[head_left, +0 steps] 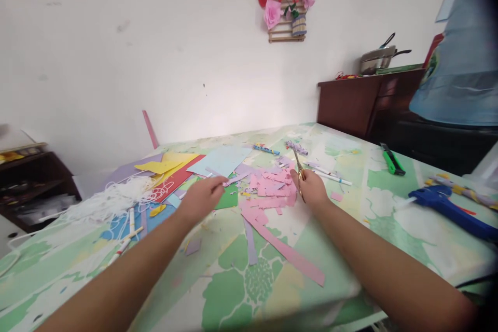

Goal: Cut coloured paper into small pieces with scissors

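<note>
Flanking ragged pink paper scraps (273, 181), the left hand (203, 198) pinches a lilac strip (236, 178) and the right hand (313, 187) grips metal scissors (298, 162).

Gold-handled scissors (300, 168), held in the right hand (312, 187); lilac paper strip (238, 178), pinched by the left hand (204, 197); pink paper scraps (268, 184), strewn between; white cord (120, 197), heaped at left; blue glue gun (430, 195), laid at right.

Gold-toned scissors (300, 167), pink and lilac paper scraps (270, 183), green-and-white floral tablecloth (221, 290), blue glue gun (453, 208).
</note>
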Available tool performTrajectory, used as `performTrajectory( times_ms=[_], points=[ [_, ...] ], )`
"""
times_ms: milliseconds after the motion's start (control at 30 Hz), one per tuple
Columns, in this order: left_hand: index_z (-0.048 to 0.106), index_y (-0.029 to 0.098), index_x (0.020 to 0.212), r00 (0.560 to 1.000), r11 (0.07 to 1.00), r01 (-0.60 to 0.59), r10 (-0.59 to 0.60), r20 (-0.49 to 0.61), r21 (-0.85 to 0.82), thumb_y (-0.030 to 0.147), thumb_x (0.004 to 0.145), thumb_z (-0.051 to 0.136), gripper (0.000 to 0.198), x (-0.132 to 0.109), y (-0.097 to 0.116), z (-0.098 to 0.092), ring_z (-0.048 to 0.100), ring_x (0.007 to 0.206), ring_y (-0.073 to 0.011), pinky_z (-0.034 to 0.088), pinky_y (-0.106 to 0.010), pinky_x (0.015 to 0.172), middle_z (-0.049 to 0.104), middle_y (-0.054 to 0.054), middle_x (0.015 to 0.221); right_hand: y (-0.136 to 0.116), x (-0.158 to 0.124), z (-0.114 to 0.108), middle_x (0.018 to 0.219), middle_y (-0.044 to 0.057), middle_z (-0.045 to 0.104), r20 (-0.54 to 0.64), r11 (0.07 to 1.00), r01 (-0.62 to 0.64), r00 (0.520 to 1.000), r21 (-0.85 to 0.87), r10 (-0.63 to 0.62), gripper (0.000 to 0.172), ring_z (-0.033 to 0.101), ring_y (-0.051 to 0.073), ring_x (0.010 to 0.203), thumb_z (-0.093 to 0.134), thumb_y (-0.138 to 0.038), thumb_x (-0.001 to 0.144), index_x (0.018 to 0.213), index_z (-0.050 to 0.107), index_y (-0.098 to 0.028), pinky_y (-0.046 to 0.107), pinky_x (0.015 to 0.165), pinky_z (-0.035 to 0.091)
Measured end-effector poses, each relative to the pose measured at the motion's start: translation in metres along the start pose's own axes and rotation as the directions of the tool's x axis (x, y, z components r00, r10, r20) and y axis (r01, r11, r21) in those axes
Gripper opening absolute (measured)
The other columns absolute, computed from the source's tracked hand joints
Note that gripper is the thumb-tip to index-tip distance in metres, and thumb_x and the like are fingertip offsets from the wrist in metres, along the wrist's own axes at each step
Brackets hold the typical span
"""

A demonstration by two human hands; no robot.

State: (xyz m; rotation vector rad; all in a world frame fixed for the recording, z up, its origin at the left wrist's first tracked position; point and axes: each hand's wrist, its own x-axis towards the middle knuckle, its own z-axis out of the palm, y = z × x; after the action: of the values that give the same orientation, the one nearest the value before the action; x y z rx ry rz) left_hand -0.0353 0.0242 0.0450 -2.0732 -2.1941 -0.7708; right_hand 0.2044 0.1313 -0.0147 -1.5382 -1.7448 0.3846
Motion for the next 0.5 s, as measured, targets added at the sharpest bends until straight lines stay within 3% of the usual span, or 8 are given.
performTrajectory(
  times_ms=[67, 167, 267, 367, 500],
  points=[
    [0.057, 0.025, 0.092, 0.992, 0.991, 0.105, -0.099, -0.083, 0.083, 0.029, 0.071, 0.034, 0.031, 0.02, -0.024, -0.015, 0.052, 0.086, -0.0181, 0.039, -0.027, 0.073, 0.061, 0.001, 0.09, -0.002, 0.0, 0.003, 0.052, -0.001, 0.045, 0.012, 1.0, 0.015, 1.0, 0.008, -0.015, 0.036, 0.039, 0.011, 0.047, 0.031, -0.051, 0.072, 0.054, 0.034, -0.019, 0.021, 0.043, 0.025],
    [0.053, 0.02, 0.096, 0.944, 0.937, 0.299, -0.262, -0.201, 0.18, 0.03, 0.072, 0.032, 0.033, 0.043, -0.067, -0.035, 0.051, 0.089, -0.0229, 0.039, -0.032, 0.07, 0.059, -0.004, 0.095, -0.006, 0.002, 0.01, 0.049, -0.002, 0.042, 0.017, 0.999, 0.04, 0.999, 0.023, -0.04, 0.034, 0.037, 0.01, 0.045, 0.035, -0.048, 0.071, 0.052, 0.032, -0.019, 0.021, 0.043, 0.023],
    [0.056, 0.017, 0.089, 0.911, 0.879, 0.398, -0.346, -0.223, 0.264, 0.03, 0.074, 0.031, 0.032, 0.059, -0.103, -0.041, 0.053, 0.083, -0.0261, 0.04, -0.034, 0.064, 0.061, -0.008, 0.086, -0.008, 0.003, 0.018, 0.046, -0.003, 0.039, 0.019, 0.997, 0.063, 0.998, 0.04, -0.064, 0.033, 0.034, 0.01, 0.043, 0.037, -0.045, 0.071, 0.051, 0.03, -0.019, 0.021, 0.042, 0.02],
    [0.057, 0.017, 0.083, 0.928, 0.867, 0.372, -0.348, -0.129, 0.331, 0.03, 0.075, 0.038, 0.024, 0.08, -0.123, -0.024, 0.054, 0.08, -0.0224, 0.04, -0.034, 0.065, 0.06, -0.006, 0.084, -0.01, 0.003, 0.023, 0.043, -0.004, 0.036, 0.037, 0.995, 0.08, 0.996, 0.061, -0.083, 0.033, 0.032, 0.009, 0.042, 0.04, -0.044, 0.069, 0.05, 0.03, -0.019, 0.021, 0.042, 0.02],
    [0.049, 0.013, 0.097, 0.932, 0.869, 0.351, -0.358, -0.047, 0.349, 0.031, 0.076, 0.043, 0.028, 0.118, -0.131, 0.019, 0.052, 0.083, -0.0156, 0.042, -0.036, 0.071, 0.052, -0.006, 0.097, -0.009, 0.003, 0.023, 0.044, -0.005, 0.036, 0.035, 0.994, 0.073, 0.996, 0.081, -0.076, 0.033, 0.032, 0.009, 0.042, 0.039, -0.044, 0.07, 0.05, 0.029, -0.019, 0.02, 0.042, 0.02]
  ],
)
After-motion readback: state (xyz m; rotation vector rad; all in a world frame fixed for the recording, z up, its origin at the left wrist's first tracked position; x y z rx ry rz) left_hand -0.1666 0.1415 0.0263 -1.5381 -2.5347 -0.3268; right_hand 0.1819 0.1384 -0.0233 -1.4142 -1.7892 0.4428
